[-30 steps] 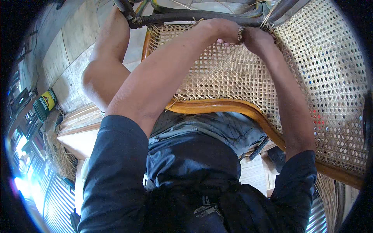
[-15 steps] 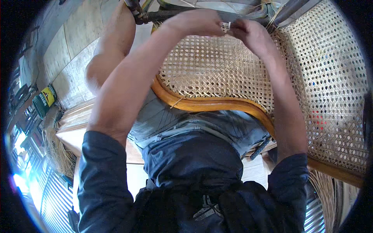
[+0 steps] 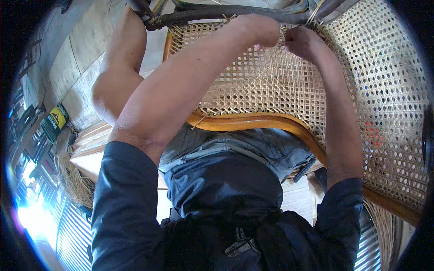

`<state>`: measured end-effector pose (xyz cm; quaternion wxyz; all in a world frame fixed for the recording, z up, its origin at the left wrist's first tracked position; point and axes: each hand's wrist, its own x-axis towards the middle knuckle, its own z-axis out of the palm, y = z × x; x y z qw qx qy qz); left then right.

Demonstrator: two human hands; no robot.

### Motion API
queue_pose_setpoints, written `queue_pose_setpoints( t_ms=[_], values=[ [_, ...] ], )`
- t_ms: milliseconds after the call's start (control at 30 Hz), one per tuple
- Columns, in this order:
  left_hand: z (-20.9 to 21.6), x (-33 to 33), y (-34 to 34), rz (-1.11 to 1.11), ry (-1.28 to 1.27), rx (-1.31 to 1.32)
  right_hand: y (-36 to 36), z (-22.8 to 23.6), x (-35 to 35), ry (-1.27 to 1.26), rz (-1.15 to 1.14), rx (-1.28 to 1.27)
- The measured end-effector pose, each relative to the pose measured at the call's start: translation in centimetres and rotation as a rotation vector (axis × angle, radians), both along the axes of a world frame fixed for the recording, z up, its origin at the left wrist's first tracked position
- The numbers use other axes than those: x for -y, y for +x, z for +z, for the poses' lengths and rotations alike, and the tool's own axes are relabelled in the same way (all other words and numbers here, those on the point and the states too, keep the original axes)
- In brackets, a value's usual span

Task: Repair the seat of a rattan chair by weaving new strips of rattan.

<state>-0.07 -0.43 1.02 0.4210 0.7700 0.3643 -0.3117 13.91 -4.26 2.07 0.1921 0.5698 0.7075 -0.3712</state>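
Observation:
A woven cane seat panel (image 3: pixel 271 86) in a curved orange wooden frame (image 3: pixel 253 121) lies across my lap. My left hand (image 3: pixel 257 29) and my right hand (image 3: pixel 304 41) are both at the far edge of the weave, close together just below a dark rod (image 3: pixel 226 12). Each hand is closed, and the fingers pinch a thin cane strand (image 3: pixel 281 41) between them at the panel's edge. The fingertips themselves are hidden behind the knuckles.
More open-weave cane (image 3: pixel 389 104) spreads to the right. My bare knee (image 3: pixel 115 86) rises at left over a tiled floor (image 3: pixel 77 58). A bundle of loose cane fibre (image 3: pixel 74 180) and a green and yellow can (image 3: pixel 54 122) lie at lower left.
The view has shifted and the cane panel has moved nearer. Both hands stay together at the far edge, sliding slightly right along it.

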Motion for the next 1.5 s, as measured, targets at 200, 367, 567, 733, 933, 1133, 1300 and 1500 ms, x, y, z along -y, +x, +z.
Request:
queue_pose_setpoints(
  t_ms=[200,367,567,733,933,1133,1300,1500],
  values=[
    [0.0,1.3,0.9,0.036,0.174,0.084,0.6,-1.5,0.9,0.128,-0.064,-0.098],
    [-3.1,0.8,-1.1,0.015,0.171,0.385,0.7,-4.1,1.8,0.235,-0.019,0.029],
    [-4.6,1.2,-0.7,0.125,0.151,0.443,-1.2,-3.5,2.6,0.266,-0.043,0.107],
    [-2.4,0.3,-2.0,0.099,-0.01,0.281,1.1,-4.0,2.6,0.261,-0.066,-0.157],
    [0.1,0.5,-1.0,0.141,-0.042,0.068,1.3,-3.2,2.3,0.173,-0.09,-0.151],
    [-0.4,-0.1,1.0,0.06,-0.08,0.077,1.8,-3.5,1.4,0.177,0.042,-0.133],
    [-3.3,1.3,1.7,0.04,0.032,0.081,1.1,-3.5,1.1,0.114,-0.047,-0.092],
    [-3.8,0.7,-1.9,0.07,-0.055,0.36,0.6,-4.9,2.3,0.363,-0.051,-0.042]
  ],
)
